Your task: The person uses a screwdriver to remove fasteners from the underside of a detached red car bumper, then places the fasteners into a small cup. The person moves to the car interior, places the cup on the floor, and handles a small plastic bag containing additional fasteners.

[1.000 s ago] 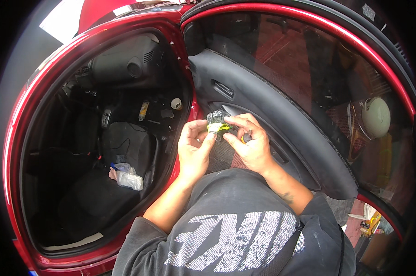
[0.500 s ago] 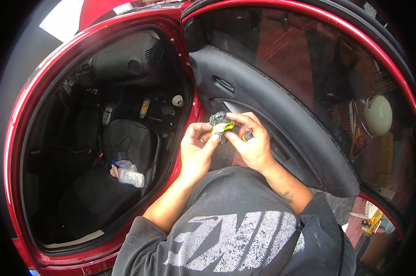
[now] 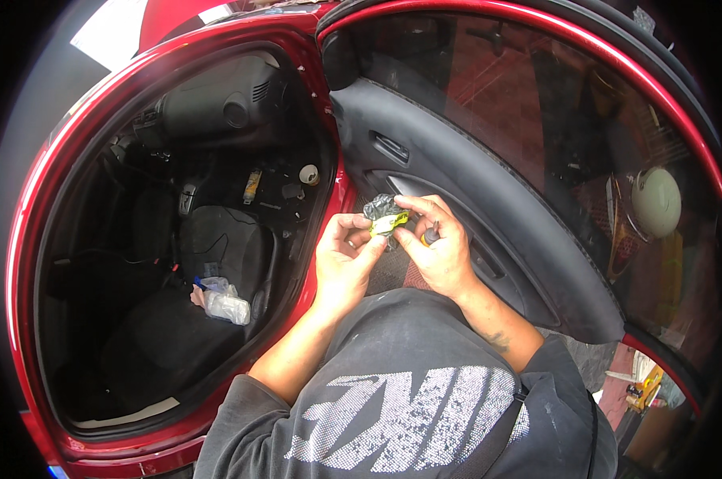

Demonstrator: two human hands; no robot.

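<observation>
Between both hands, in front of my chest, is a small crumpled dark plastic bundle (image 3: 379, 207) with a bright yellow-green strip (image 3: 390, 223) across it. My left hand (image 3: 345, 257) pinches its left side between thumb and fingers. On the other side, my right hand (image 3: 445, 254) grips it with thumb and forefinger. A black-and-yellow handle (image 3: 431, 235), perhaps a screwdriver's, is tucked in the curled fingers of my right hand; the rest of it is hidden. What the bundle contains cannot be made out.
A red car's black door panel (image 3: 489, 199) swings open on the right. To the left, the dark seat (image 3: 221, 231) carries a plastic bag (image 3: 225, 303). A cup (image 3: 308, 175) and a yellow package (image 3: 251, 186) lie on the floor inside. A white helmet-like object (image 3: 656, 202) shows through the door glass.
</observation>
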